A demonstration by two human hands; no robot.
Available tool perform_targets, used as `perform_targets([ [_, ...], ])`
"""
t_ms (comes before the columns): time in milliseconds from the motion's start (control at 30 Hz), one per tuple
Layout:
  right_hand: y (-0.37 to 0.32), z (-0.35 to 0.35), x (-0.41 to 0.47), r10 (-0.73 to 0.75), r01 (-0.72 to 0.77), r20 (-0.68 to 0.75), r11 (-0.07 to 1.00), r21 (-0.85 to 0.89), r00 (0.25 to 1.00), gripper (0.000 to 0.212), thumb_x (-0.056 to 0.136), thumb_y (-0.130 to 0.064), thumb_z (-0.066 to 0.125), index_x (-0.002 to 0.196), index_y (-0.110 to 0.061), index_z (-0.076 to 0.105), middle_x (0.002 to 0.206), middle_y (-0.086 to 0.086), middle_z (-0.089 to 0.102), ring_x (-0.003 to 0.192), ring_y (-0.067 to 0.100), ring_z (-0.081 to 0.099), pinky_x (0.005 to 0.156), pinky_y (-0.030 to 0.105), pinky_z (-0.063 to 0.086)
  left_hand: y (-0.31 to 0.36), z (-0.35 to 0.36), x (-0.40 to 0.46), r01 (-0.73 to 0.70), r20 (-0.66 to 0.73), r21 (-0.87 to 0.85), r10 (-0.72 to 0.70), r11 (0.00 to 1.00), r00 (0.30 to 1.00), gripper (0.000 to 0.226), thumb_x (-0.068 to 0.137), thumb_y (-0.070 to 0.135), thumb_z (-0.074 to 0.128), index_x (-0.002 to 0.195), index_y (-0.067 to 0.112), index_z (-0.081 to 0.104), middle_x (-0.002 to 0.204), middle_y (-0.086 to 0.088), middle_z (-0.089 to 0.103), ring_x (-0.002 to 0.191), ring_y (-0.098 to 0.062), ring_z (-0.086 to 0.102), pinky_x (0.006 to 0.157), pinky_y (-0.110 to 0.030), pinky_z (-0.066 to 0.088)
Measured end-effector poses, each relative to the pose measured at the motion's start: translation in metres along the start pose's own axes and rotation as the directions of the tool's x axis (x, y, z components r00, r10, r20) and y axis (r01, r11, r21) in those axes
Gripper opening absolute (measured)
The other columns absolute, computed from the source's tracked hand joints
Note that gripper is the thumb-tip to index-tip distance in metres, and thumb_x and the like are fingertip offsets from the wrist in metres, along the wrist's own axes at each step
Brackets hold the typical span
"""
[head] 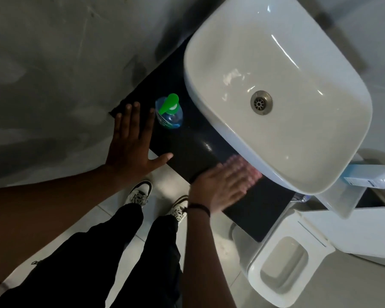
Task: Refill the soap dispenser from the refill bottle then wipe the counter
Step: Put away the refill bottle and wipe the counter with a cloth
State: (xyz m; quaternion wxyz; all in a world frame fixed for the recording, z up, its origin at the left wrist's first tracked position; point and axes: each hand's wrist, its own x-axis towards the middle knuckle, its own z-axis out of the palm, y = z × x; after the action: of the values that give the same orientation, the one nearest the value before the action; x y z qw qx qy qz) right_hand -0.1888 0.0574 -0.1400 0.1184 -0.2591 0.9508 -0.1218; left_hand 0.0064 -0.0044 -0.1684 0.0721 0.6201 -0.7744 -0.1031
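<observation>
Left hand: the left hand (131, 138) lies flat with fingers spread, grasping nothing, on the near left end of the narrow black counter top (193, 147).
Right hand: the right hand (222, 185) is blurred, flat and open on the counter's front strip, fingertips just under the rim of the white oval ceramic basin (320, 165); I cannot tell whether a cloth lies beneath it.
Dispenser: the clear blue soap dispenser with a green pump (169, 112) stands upright just beyond the left fingertips.
Refill bottle: not visible.
Risk: a sweep leftward could knock the dispenser over.
Risk: the right knuckles may strike the overhanging basin.
Edges: the counter drops off under both wrists.
Open room: bare counter between the hands.
</observation>
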Motion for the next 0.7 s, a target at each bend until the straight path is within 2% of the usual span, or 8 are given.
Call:
perform_targets([
  [100, -0.025, 0.018, -0.015, -0.381, 0.391, 0.109, 0.915, -0.1, 0.918, 0.061, 0.109, -0.045, 0.018, 0.165, -0.022, 0.012, 0.172, 0.013, 0.013, 0.159, 0.035, 0.004, 0.128, 0.054, 0.007, 0.0, 0.0, -0.001, -0.009, -0.003, 0.005, 0.009, 1.0, 1.0, 0.117, 0.09, 0.09, 0.034, 0.171, 0.007, 0.018, 0.175, -0.032, 0.006, 0.163, -0.05, 0.003, 0.131, -0.063, 0.002],
  [200, -0.003, 0.009, 0.001, -0.758, 0.809, 0.319, 0.586, -0.053, 0.569, 0.059, 0.11, -0.048, 0.012, 0.166, -0.032, 0.007, 0.174, 0.003, 0.002, 0.16, 0.027, -0.009, 0.129, 0.052, 0.003, 0.0, -0.001, 0.0, -0.02, 0.007, 0.034, 0.02, 0.999, 1.0, 0.118, 0.09, 0.09, 0.034, 0.17, 0.005, 0.017, 0.175, -0.034, 0.006, 0.163, -0.052, 0.004, 0.131, -0.064, 0.004],
  [233, 0.01, 0.002, 0.011, -0.776, 0.835, 0.343, 0.547, -0.049, 0.529, 0.059, 0.109, -0.049, 0.011, 0.166, -0.033, 0.006, 0.175, 0.002, 0.0, 0.16, 0.026, -0.01, 0.129, 0.052, 0.005, 0.0, -0.002, 0.0, -0.02, 0.014, 0.034, 0.019, 0.999, 1.0, 0.118, 0.09, 0.091, 0.032, 0.17, 0.006, 0.016, 0.175, -0.034, 0.006, 0.163, -0.052, 0.004, 0.131, -0.064, 0.004],
  [400, -0.001, 0.004, 0.01, -0.408, 0.422, 0.136, 0.901, -0.097, 0.903, 0.061, 0.109, -0.047, 0.014, 0.166, -0.028, 0.005, 0.174, 0.006, 0.005, 0.16, 0.029, -0.006, 0.128, 0.055, 0.01, 0.001, -0.003, 0.0, -0.011, 0.004, 0.02, 0.011, 1.0, 1.0, 0.117, 0.09, 0.09, 0.033, 0.17, 0.005, 0.019, 0.174, -0.034, 0.008, 0.162, -0.053, 0.006, 0.13, -0.064, 0.006],
  [433, -0.011, 0.007, 0.003, -0.442, 0.462, 0.171, 0.882, -0.098, 0.88, 0.061, 0.109, -0.048, 0.013, 0.166, -0.028, 0.006, 0.174, 0.007, 0.005, 0.16, 0.031, -0.007, 0.128, 0.055, 0.009, 0.001, -0.003, -0.001, -0.012, 0.004, 0.022, 0.012, 1.0, 1.0, 0.118, 0.09, 0.09, 0.032, 0.17, 0.005, 0.019, 0.174, -0.034, 0.008, 0.162, -0.053, 0.006, 0.13, -0.065, 0.005],
  [567, 0.031, -0.005, 0.012, -0.763, 0.823, 0.322, 0.556, -0.115, 0.56, 0.059, 0.109, -0.047, 0.007, 0.166, -0.032, 0.011, 0.175, 0.003, -0.001, 0.161, 0.026, -0.008, 0.129, 0.052, 0.005, 0.001, -0.004, -0.001, -0.013, 0.025, 0.034, 0.013, 0.999, 1.0, 0.119, 0.09, 0.093, 0.027, 0.17, 0.006, 0.017, 0.175, -0.034, 0.007, 0.162, -0.053, 0.004, 0.13, -0.064, 0.002],
  [633, 0.073, -0.025, 0.026, -0.618, 0.654, 0.216, 0.727, -0.21, 0.756, 0.06, 0.109, -0.043, 0.005, 0.166, -0.027, 0.017, 0.175, 0.008, 0.004, 0.161, 0.03, -0.002, 0.128, 0.053, 0.011, 0.001, -0.005, -0.001, -0.008, 0.018, 0.026, 0.007, 1.0, 1.0, 0.119, 0.09, 0.092, 0.028, 0.171, 0.006, 0.017, 0.175, -0.033, 0.006, 0.162, -0.052, 0.004, 0.13, -0.063, 0.001],
  [700, 0.098, -0.039, 0.036, -0.212, 0.209, -0.003, 0.966, -0.152, 0.977, 0.059, 0.11, -0.044, 0.012, 0.165, -0.024, 0.02, 0.173, 0.011, 0.01, 0.16, 0.034, 0.006, 0.126, 0.057, 0.018, 0.002, -0.005, -0.001, -0.006, 0.016, 0.018, 0.006, 1.0, 1.0, 0.118, 0.091, 0.092, 0.029, 0.171, 0.006, 0.017, 0.175, -0.033, 0.006, 0.162, -0.052, 0.004, 0.131, -0.064, 0.003],
])
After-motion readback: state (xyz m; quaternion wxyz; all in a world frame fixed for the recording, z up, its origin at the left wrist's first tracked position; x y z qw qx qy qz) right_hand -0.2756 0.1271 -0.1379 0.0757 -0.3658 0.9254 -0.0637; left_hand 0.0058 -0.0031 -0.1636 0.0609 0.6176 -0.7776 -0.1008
